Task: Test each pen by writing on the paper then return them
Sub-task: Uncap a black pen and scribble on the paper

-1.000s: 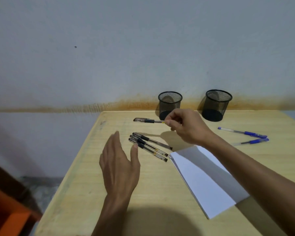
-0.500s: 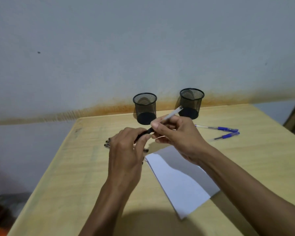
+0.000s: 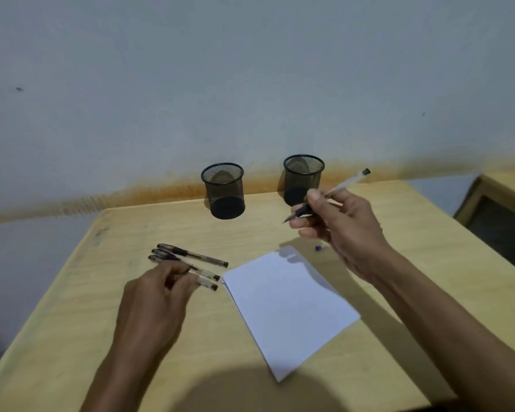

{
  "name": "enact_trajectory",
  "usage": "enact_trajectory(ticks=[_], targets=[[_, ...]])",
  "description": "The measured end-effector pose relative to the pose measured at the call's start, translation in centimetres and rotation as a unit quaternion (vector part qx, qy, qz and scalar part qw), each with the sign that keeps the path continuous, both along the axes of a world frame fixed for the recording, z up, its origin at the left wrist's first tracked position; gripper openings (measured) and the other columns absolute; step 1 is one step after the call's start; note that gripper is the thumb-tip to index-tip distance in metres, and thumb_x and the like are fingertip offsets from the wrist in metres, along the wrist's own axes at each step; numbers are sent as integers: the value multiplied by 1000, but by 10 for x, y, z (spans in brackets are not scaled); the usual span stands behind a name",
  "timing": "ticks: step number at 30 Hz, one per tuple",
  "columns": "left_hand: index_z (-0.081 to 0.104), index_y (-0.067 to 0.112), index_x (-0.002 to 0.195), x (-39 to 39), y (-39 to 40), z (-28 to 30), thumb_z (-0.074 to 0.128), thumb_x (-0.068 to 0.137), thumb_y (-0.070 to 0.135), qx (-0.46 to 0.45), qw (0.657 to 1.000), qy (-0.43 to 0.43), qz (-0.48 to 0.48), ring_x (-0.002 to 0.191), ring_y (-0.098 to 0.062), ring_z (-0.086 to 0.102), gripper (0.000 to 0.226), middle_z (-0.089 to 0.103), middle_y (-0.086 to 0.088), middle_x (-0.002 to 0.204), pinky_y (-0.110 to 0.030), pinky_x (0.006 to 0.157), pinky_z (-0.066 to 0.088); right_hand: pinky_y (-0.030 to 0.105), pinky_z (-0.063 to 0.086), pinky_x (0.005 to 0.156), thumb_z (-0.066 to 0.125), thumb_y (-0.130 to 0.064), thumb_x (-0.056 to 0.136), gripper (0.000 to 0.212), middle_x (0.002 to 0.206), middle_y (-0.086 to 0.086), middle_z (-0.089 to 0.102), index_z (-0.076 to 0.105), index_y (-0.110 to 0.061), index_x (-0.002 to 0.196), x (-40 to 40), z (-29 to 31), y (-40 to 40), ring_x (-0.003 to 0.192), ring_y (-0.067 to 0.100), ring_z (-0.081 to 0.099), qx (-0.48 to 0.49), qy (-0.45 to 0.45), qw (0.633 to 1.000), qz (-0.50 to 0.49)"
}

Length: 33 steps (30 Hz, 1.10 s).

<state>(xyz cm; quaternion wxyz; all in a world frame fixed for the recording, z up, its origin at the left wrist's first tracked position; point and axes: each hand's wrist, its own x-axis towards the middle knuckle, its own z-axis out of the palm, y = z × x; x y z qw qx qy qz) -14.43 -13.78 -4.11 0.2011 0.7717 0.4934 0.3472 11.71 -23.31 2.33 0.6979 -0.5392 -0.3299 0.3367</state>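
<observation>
My right hand (image 3: 339,230) holds an uncapped clear pen (image 3: 344,184) in the air above the far end of the white paper (image 3: 286,307), its tip pointing down and left. My left hand (image 3: 155,301) is low on the wooden table (image 3: 72,292), left of the paper. Its curled fingers pinch together over the near ends of three black pens (image 3: 199,257) lying side by side. The pen's cap is not on the table and seems held in those fingers, mostly hidden. A blue pen's end (image 3: 318,248) peeks out under my right hand.
Two black mesh pen cups (image 3: 223,188) (image 3: 303,176) stand at the table's far edge against the wall. A second wooden desk (image 3: 506,185) stands off to the right. The table's left edge runs close to my left forearm.
My right hand picked a pen off the table and my left hand pulled off its cap. The hands then parted: the right rose to the right with the pen, the left dropped to the black pens.
</observation>
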Motion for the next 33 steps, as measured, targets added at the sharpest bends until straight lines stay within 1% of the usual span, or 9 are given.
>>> enact_trajectory(ticks=[3,8,12,16,20,23,26,29,33], targets=[[74,22,89,-7,-1,-10,73,86,27,44,996,74,4,73,-25,62,6,70,1,74,-38,67,51,25,60,58,60,-17,100,10,85,11,78,65,-9,98,-15,-19,-2,68,19,76,-23,16,1000,6],[64,22,68,-18,-2,-20,72,88,23,58,992,111,-2,78,-20,55,21,63,10,69,-39,68,49,27,62,60,60,-17,100,10,84,11,79,66,-10,96,-29,-30,-2,70,20,75,-47,14,999,8],[72,20,82,-24,-2,-27,69,89,24,61,993,103,15,89,-25,56,9,69,7,84,-43,74,49,28,61,60,60,-17,100,11,87,13,78,66,-9,96,-30,-32,-3,70,21,75,-63,0,998,9],[71,15,106,-19,-7,-26,64,90,34,94,992,86,28,101,-28,57,26,71,0,103,-46,84,49,26,61,58,60,-18,101,11,87,12,78,66,-10,96,-29,-37,-2,69,20,75,-68,8,998,-4],[65,19,118,3,-18,-16,64,85,47,141,983,87,-80,113,-20,54,43,66,4,116,-39,97,40,30,60,60,58,-21,102,15,85,10,78,66,-10,97,-35,-46,0,72,21,75,-75,-5,997,0],[61,22,126,16,-20,-16,63,84,58,129,974,114,-150,124,-16,49,56,61,7,126,-39,106,35,37,55,61,56,-20,103,21,86,21,75,63,-1,99,-42,-58,-6,66,25,70,-75,-21,996,42],[63,24,127,20,-23,-23,60,81,67,114,963,153,-190,130,-17,44,63,58,2,133,-44,110,32,34,52,58,56,-18,100,22,82,25,72,60,3,95,-38,-65,-19,63,29,67,-64,-35,992,102],[66,29,123,19,-35,-32,55,79,73,93,958,178,-203,137,-21,39,64,56,-1,141,-55,112,26,34,54,58,55,-22,94,26,80,24,71,60,3,90,-31,-64,-33,61,30,67,-70,-67,982,164],[75,22,107,20,-48,-44,65,78,67,144,954,171,-202,128,-31,53,54,65,-7,131,-62,109,29,39,55,59,54,-26,95,29,84,30,71,57,2,91,-24,-66,-37,65,36,70,-84,-63,979,176]])
